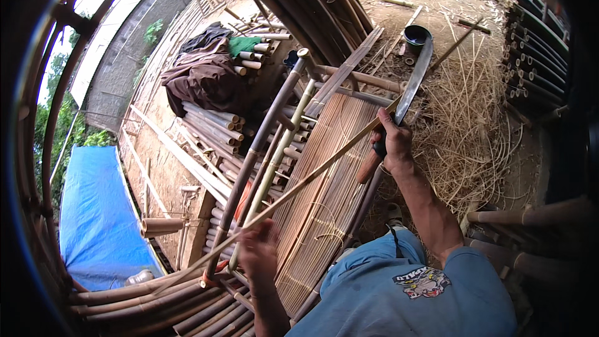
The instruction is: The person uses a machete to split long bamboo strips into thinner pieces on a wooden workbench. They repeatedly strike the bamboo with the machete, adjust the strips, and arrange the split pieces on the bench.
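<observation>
My right hand (398,145) grips a machete (417,78) by its wooden handle, the broad blade pointing up and away. A long, thin bamboo strip (318,170) passes under my right thumb, close against the base of the blade. It runs slantwise from the lower left to the upper right. My left hand (258,246) is at the strip's lower part, its fingers smeared by motion; whether they hold the strip is unclear. Below both hands lies a slatted bamboo bench seat (315,212), with a bamboo frame (257,143) along its left side.
Cut bamboo poles (212,126) lie stacked at the left, partly under a brown cloth (199,75). Shavings (468,125) cover the ground at right, near a dark bucket (417,36). More poles (530,62) are piled far right. A blue tarp (100,212) spreads at left.
</observation>
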`<state>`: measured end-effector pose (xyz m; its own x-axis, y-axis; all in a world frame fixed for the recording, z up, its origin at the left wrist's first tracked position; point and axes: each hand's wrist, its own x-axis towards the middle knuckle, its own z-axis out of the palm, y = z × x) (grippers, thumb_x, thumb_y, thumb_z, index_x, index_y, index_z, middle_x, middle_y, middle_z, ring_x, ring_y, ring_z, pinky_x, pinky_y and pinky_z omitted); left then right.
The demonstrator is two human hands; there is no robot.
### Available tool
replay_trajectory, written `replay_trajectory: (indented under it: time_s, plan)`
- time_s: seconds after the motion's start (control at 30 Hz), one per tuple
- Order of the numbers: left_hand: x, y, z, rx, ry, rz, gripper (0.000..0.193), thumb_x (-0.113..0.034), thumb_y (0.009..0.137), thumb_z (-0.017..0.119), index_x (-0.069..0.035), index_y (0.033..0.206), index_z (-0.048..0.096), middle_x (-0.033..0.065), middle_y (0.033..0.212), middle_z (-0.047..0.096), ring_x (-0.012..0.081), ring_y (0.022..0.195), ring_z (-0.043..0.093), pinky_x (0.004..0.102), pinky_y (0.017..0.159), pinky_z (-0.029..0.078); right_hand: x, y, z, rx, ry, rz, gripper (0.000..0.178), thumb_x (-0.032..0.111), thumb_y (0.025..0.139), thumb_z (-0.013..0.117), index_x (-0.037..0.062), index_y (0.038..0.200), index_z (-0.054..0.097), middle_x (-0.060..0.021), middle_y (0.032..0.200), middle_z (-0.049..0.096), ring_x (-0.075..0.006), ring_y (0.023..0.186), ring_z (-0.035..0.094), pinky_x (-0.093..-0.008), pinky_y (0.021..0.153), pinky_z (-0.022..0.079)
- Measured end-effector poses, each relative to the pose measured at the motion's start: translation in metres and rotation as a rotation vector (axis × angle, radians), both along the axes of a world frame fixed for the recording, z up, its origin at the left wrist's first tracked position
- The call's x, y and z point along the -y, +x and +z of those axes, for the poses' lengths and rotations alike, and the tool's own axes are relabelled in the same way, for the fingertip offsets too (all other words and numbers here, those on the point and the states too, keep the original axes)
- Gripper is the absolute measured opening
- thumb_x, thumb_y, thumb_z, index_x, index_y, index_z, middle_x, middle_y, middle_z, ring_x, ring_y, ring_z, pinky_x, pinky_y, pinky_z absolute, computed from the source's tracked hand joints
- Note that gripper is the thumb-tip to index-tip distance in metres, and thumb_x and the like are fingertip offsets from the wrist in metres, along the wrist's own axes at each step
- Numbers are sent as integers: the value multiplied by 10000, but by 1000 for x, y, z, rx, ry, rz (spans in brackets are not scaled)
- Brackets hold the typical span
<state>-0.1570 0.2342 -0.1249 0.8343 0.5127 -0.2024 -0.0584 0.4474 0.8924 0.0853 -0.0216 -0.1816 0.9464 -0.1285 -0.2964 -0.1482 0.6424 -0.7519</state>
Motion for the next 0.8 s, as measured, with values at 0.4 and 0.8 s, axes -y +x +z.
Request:
replay_trajectory:
  time_s: [0.4,0.8]
  plan:
    - [-24,79,-60,-78,190,-1102,376,-223,967,567,42,1230,532,48,866,614,136,828,645,241,706,522,-22,-3,52,461,-762,106,372,417,887,657,54,944,598,7,626,547,-84,472,517,-239,433,416]
    - [9,93,-49,-76,533,-580,214,-105,941,559,36,1088,626,43,838,647,72,774,564,232,688,458,-60,-98,10,953,-1701,172,525,536,837,637,21,871,545,-124,613,583,-299,538,635,-383,486,509]
